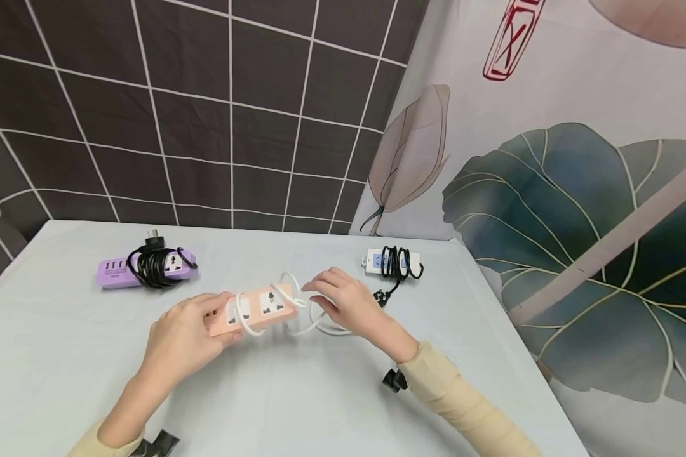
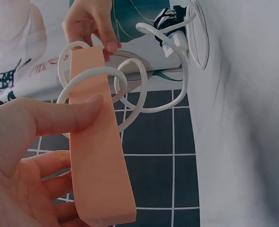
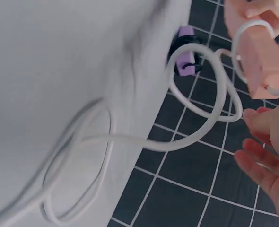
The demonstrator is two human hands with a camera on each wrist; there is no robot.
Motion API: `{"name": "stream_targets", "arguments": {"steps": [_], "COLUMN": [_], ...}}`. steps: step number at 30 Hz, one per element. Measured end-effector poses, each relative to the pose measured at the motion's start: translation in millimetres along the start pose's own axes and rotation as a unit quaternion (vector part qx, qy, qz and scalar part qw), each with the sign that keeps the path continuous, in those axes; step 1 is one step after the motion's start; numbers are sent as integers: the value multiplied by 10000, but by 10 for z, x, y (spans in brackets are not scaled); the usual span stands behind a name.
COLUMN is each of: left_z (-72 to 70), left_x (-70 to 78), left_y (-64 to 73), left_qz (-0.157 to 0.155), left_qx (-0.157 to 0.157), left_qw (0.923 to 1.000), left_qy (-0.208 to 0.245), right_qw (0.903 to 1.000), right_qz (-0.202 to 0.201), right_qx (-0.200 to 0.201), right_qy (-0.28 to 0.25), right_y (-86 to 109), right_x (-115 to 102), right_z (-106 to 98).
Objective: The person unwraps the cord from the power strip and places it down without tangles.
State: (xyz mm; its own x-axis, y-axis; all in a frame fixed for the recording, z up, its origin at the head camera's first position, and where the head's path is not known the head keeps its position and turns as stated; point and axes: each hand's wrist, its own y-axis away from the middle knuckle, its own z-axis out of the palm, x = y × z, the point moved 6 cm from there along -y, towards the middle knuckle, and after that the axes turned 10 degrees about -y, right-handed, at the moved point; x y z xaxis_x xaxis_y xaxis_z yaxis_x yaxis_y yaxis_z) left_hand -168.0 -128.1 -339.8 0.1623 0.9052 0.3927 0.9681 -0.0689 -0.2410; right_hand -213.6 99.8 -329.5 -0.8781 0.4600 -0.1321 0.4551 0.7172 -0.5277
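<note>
My left hand (image 1: pixel 185 333) grips one end of a peach power strip (image 1: pixel 223 325), thumb across its side and fingers behind it. A white cord (image 2: pixel 94 72) loops loosely around the strip, which is raised over the table. My right hand (image 1: pixel 349 301) is beside the strip's far end, its thumb and fingers apart. In the right wrist view, the fingertips (image 3: pixel 249 113) of that hand are right at a loop of the white cord. More of the cord (image 3: pixel 144 143) curves down and lies in loose coils on the table.
A purple power strip (image 1: pixel 114 273) wrapped in black cord lies at the back left of the white table (image 1: pixel 91 362). Another power strip, white and blue (image 1: pixel 373 260), also bound with black cord, lies at the back right. Dark gridded cloth (image 1: pixel 194 127) hangs behind.
</note>
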Motion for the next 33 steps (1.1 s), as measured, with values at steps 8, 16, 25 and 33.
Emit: {"name": "stream_targets", "arguments": {"steps": [8,16,25,33], "left_z": [-36,-52,-29,-54], "left_x": [21,26,31,44], "left_y": [2,3,23,35], "left_qz": [45,56,76,81], "left_qx": [71,96,23,32], "left_qw": [10000,9999,10000,10000], "left_qy": [3,6,15,-5], "right_qw": [9855,9770,9760,9860], "right_qz": [-1089,-1457,-1541,-1196], "right_qx": [-674,-1175,-1418,-1135], "right_qy": [1114,1020,599,239], "right_y": [-48,-42,-67,-88], "right_x": [-4,3,-5,68], "right_z": [124,247,305,273]}}
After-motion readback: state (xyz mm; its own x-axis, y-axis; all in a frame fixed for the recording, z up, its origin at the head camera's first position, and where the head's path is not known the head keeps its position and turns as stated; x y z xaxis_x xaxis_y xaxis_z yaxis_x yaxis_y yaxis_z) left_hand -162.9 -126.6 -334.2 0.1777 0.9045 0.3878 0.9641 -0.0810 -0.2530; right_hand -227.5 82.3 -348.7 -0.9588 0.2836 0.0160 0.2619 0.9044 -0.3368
